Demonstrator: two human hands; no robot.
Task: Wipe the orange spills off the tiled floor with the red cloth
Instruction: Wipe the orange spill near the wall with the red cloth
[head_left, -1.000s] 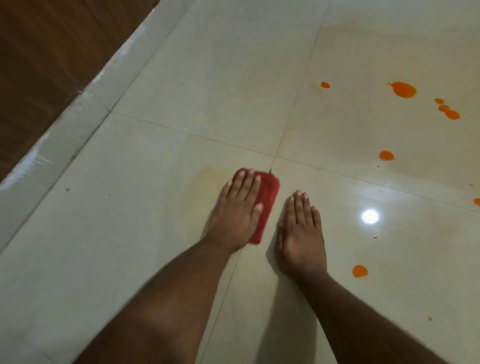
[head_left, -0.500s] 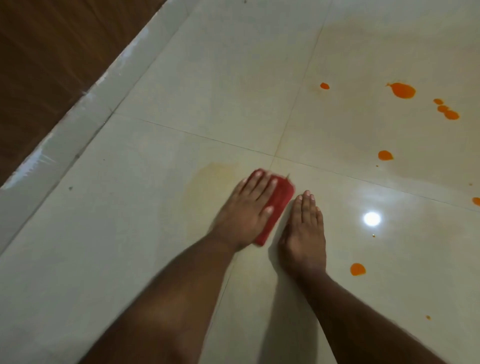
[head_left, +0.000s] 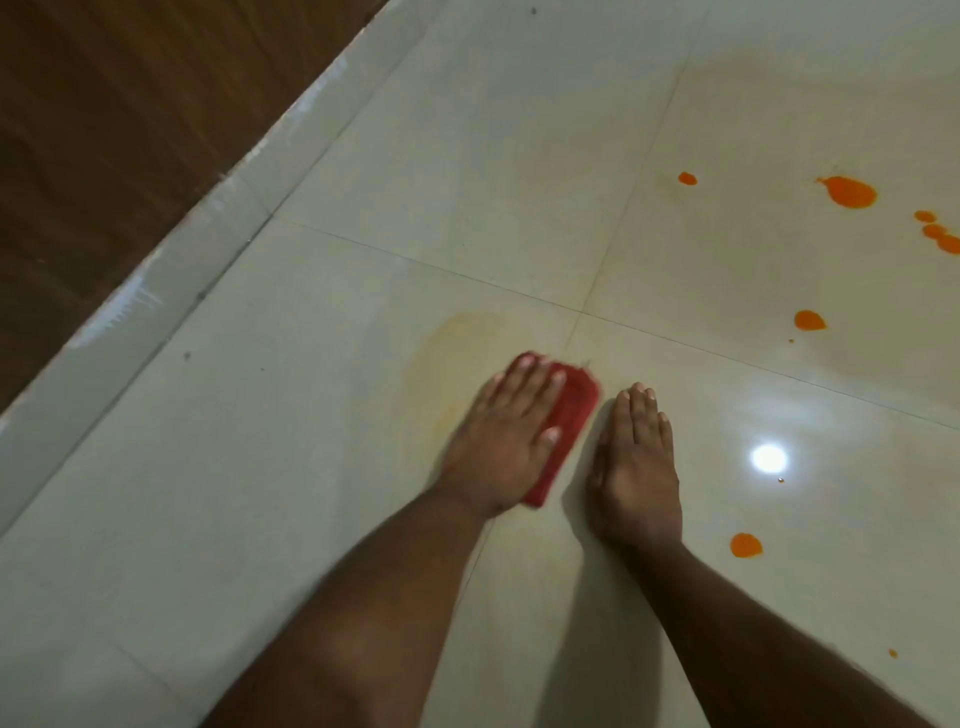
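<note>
My left hand (head_left: 506, 441) lies flat with straight fingers on a folded red cloth (head_left: 569, 415), pressing it to the pale tiled floor (head_left: 260, 467). Just to its right, my right hand (head_left: 636, 467) rests flat on the tile, apart from the cloth. A faint yellowish smear (head_left: 447, 364) marks the tile left of the cloth. Orange spills sit to the right: a drop (head_left: 746, 545) near my right wrist, another drop (head_left: 809, 320) farther off, a large blot (head_left: 852, 192), a small dot (head_left: 687, 178) and a string of drops (head_left: 935, 231) at the right edge.
A pale tiled skirting strip (head_left: 171, 291) runs diagonally along the left, with a dark wooden surface (head_left: 104, 130) behind it. A bright light reflection (head_left: 769, 458) glares on the tile right of my right hand. Another faint stain (head_left: 779, 78) shows at the top right.
My left hand has slid the red cloth a little to the right and forward, towards the tile joint. My right hand has stayed planted on the floor.
</note>
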